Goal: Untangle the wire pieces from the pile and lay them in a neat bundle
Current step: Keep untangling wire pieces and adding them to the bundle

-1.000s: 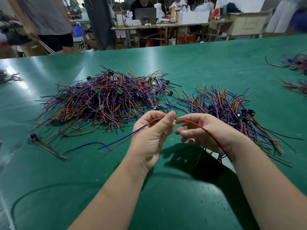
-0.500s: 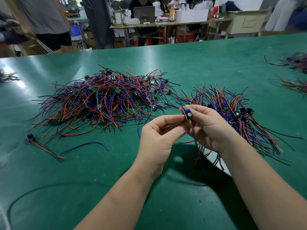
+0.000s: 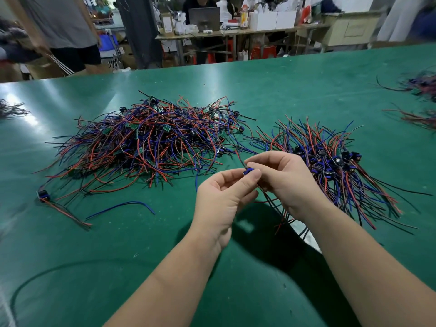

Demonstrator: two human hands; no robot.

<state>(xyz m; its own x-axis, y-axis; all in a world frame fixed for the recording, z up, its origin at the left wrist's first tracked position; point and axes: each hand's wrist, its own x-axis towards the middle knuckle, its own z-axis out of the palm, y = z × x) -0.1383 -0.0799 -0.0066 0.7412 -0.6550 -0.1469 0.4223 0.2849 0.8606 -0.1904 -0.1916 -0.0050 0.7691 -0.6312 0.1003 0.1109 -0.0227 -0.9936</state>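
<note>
Pinching one connector (image 3: pixel 249 172), left hand (image 3: pixel 221 199) and right hand (image 3: pixel 287 182) meet.

Bright overhead light; white glare pools on the glossy green table (image 3: pixel 295 86) at far left; a dark shadow lies under the left hand (image 3: pixel 221 199) and right hand (image 3: pixel 290 182). The wide lens bows the table's far edge; the red-and-blue wire clusters (image 3: pixel 422 90) at far right are motion-blurred.
</note>
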